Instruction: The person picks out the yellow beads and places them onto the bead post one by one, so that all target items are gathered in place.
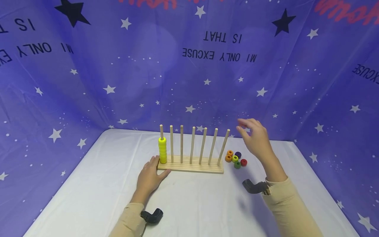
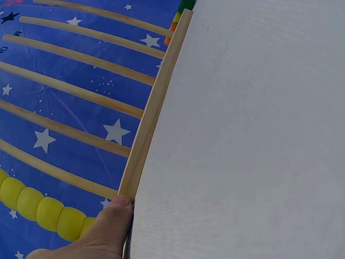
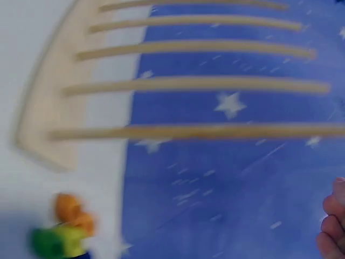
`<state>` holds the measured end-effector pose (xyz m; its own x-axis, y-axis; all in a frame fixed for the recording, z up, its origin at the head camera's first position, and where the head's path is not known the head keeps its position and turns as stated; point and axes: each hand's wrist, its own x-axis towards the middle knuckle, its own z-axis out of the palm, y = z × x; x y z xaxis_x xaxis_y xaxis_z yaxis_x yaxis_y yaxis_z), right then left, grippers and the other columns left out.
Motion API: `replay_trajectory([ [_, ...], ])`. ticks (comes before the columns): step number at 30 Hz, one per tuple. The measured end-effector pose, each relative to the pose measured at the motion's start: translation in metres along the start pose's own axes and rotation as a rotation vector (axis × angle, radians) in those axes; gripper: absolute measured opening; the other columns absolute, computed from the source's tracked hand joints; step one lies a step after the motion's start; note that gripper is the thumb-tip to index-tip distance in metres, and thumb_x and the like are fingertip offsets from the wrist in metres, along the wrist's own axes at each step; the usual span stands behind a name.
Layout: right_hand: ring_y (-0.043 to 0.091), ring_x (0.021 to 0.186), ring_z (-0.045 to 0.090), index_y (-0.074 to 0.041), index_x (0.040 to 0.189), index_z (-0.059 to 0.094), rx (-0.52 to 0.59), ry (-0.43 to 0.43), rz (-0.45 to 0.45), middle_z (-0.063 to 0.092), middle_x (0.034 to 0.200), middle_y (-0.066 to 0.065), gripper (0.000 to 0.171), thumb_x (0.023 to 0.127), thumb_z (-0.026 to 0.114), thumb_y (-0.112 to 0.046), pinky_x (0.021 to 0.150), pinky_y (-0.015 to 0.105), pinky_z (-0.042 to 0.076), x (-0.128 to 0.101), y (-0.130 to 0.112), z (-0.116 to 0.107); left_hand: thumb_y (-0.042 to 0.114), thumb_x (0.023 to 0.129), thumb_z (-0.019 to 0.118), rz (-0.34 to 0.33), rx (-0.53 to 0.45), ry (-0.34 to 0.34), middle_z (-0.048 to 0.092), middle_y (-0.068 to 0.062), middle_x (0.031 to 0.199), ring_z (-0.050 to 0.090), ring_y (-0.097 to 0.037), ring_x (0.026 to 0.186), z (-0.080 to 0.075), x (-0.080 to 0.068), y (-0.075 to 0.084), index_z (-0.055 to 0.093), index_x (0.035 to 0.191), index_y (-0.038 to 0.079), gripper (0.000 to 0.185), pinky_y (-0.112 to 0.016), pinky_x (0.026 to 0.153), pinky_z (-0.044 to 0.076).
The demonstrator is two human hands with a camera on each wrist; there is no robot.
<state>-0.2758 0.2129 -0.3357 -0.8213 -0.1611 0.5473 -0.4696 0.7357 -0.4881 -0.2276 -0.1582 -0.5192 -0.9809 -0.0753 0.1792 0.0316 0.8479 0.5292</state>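
Observation:
A wooden peg rack [image 1: 192, 168] with several upright pegs stands on the table. A stack of yellow beads [image 1: 162, 150] sits on its leftmost peg. My left hand [image 1: 149, 176] holds the left end of the base, thumb [image 2: 114, 221] along the front edge and fingers beside the beaded peg. My right hand [image 1: 257, 140] is raised beyond the right end of the rack, fingers loosely bent, with a gap between thumb and fingers and nothing seen between them. Below and left of it lie loose beads: orange [image 1: 228, 158], purple [image 1: 238, 154], yellow [image 1: 235, 159], green [image 1: 237, 165] and red [image 1: 243, 162].
A white cloth [image 1: 195, 204] covers the table. Purple star-printed curtains [image 1: 189, 75] enclose the back and both sides. The tall bare pegs [image 1: 202, 146] stick up between the two hands. Each wrist wears a black camera mount [image 1: 254, 187].

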Motion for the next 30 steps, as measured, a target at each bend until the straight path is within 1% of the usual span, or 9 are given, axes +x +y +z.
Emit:
replay_trajectory([
  [2, 0.028, 0.111, 0.053, -0.009, 0.124, 0.061, -0.015, -0.046, 0.046, 0.063, 0.112, 0.009, 0.034, 0.092, 0.062, -0.020, 0.097, 0.050, 0.038, -0.008, 0.017, 0.008, 0.061, 0.081, 0.062, 0.004, 0.003, 0.002, 0.037, -0.018, 0.149, 0.037, -0.042, 0.135, 0.000, 0.000, 0.000, 0.036, 0.145, 0.006, 0.089, -0.057, 0.109, 0.033],
  [5, 0.031, 0.113, 0.052, -0.007, 0.124, 0.060, -0.030, -0.115, 0.091, 0.062, 0.116, 0.012, 0.035, 0.093, 0.061, -0.022, 0.101, 0.053, 0.037, -0.020, 0.042, 0.021, 0.061, 0.081, 0.062, 0.011, 0.005, 0.009, 0.038, -0.018, 0.149, 0.037, -0.042, 0.135, 0.000, 0.000, -0.001, 0.036, 0.145, 0.006, 0.088, -0.057, 0.109, 0.034],
  [7, 0.032, 0.111, 0.054, -0.006, 0.124, 0.060, -0.049, -0.158, 0.108, 0.062, 0.116, 0.013, 0.035, 0.093, 0.060, -0.022, 0.098, 0.052, 0.042, -0.027, 0.056, 0.030, 0.062, 0.081, 0.062, 0.013, 0.005, 0.013, 0.038, -0.018, 0.149, 0.038, -0.042, 0.135, 0.000, 0.000, -0.001, 0.036, 0.144, 0.005, 0.088, -0.057, 0.108, 0.035],
  [9, 0.033, 0.106, 0.057, -0.003, 0.123, 0.060, -0.066, -0.197, 0.112, 0.062, 0.114, 0.015, 0.034, 0.093, 0.060, -0.020, 0.092, 0.052, 0.047, -0.034, 0.067, 0.037, 0.062, 0.081, 0.062, 0.013, 0.004, 0.016, 0.039, -0.018, 0.148, 0.038, -0.042, 0.134, 0.000, 0.001, -0.001, 0.037, 0.144, 0.005, 0.088, -0.058, 0.108, 0.035],
  [12, 0.032, 0.102, 0.059, -0.002, 0.121, 0.061, -0.098, -0.244, 0.133, 0.064, 0.110, 0.015, 0.033, 0.092, 0.061, -0.018, 0.090, 0.050, 0.048, -0.042, 0.080, 0.048, 0.062, 0.081, 0.062, 0.009, 0.005, 0.015, 0.039, -0.018, 0.148, 0.039, -0.042, 0.134, 0.000, 0.001, -0.001, 0.037, 0.144, 0.006, 0.089, -0.058, 0.108, 0.035],
  [16, 0.031, 0.099, 0.060, 0.000, 0.119, 0.062, -0.140, -0.288, 0.147, 0.065, 0.106, 0.015, 0.033, 0.091, 0.062, -0.018, 0.088, 0.049, 0.049, -0.049, 0.089, 0.059, 0.061, 0.081, 0.062, 0.010, 0.005, 0.017, 0.040, -0.017, 0.148, 0.038, -0.041, 0.135, 0.000, 0.001, 0.000, 0.037, 0.144, 0.007, 0.087, -0.057, 0.108, 0.035],
  [21, 0.029, 0.094, 0.061, 0.002, 0.113, 0.065, -0.188, -0.317, 0.127, 0.065, 0.102, 0.014, 0.032, 0.089, 0.064, -0.019, 0.086, 0.048, 0.050, -0.055, 0.093, 0.070, 0.061, 0.080, 0.063, 0.009, 0.003, 0.021, 0.041, -0.017, 0.148, 0.038, -0.040, 0.135, 0.001, 0.001, -0.001, 0.037, 0.144, 0.007, 0.087, -0.057, 0.108, 0.035],
  [25, 0.027, 0.091, 0.060, -0.001, 0.108, 0.067, -0.220, -0.342, 0.146, 0.065, 0.097, 0.011, 0.029, 0.088, 0.065, -0.022, 0.085, 0.047, 0.050, -0.058, 0.097, 0.076, 0.061, 0.080, 0.063, 0.010, 0.002, 0.023, 0.041, -0.017, 0.147, 0.039, -0.041, 0.135, 0.001, 0.001, -0.001, 0.037, 0.144, 0.007, 0.088, -0.057, 0.109, 0.034],
  [30, 0.024, 0.089, 0.059, -0.003, 0.106, 0.068, -0.239, -0.374, 0.182, 0.064, 0.095, 0.008, 0.029, 0.088, 0.065, -0.026, 0.081, 0.044, 0.051, -0.059, 0.101, 0.080, 0.060, 0.080, 0.064, 0.011, 0.000, 0.028, 0.042, -0.017, 0.147, 0.038, -0.039, 0.135, 0.001, 0.001, -0.001, 0.038, 0.144, 0.007, 0.087, -0.057, 0.109, 0.034],
])
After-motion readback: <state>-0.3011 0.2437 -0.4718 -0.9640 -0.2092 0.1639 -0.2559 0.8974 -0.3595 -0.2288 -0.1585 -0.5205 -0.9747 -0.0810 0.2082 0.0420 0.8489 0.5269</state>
